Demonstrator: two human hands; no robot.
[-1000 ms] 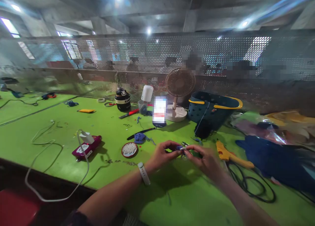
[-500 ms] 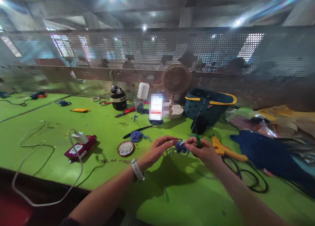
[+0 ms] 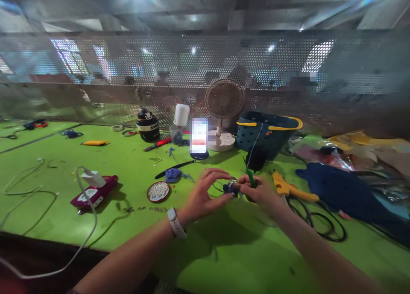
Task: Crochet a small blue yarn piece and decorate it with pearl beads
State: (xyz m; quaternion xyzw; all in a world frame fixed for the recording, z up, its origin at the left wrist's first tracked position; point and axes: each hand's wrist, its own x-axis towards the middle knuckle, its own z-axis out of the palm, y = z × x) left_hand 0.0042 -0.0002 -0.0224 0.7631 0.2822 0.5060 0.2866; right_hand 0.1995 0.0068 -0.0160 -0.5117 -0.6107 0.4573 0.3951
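Observation:
Over the green table (image 3: 224, 251) both my hands meet around a small blue crocheted piece with pale beads (image 3: 229, 187). My left hand (image 3: 205, 193), with a white band on the wrist, pinches the piece from the left, its upper fingers arched above it. My right hand (image 3: 261, 191) grips the piece from the right and also holds a green-handled tool (image 3: 250, 177), probably a crochet hook, which sticks up between its fingers. A thin blue yarn strand runs from the piece toward the dark yarn ball (image 3: 254, 159).
Left of my hands lie a round dish of white beads (image 3: 158, 191), another blue crochet piece (image 3: 173, 174) and a magenta pouch (image 3: 94, 192) with a white cable. A yellow glue gun (image 3: 288, 188), black cord and dark blue cloth (image 3: 339, 191) lie right. Phone (image 3: 198, 141), fan (image 3: 223, 102) and basket (image 3: 268, 132) stand behind.
The view has drifted, so everything sits further left and higher. My hands stay together on the blue piece; the green tool now stands up in my right hand and my left fingers have arched wider.

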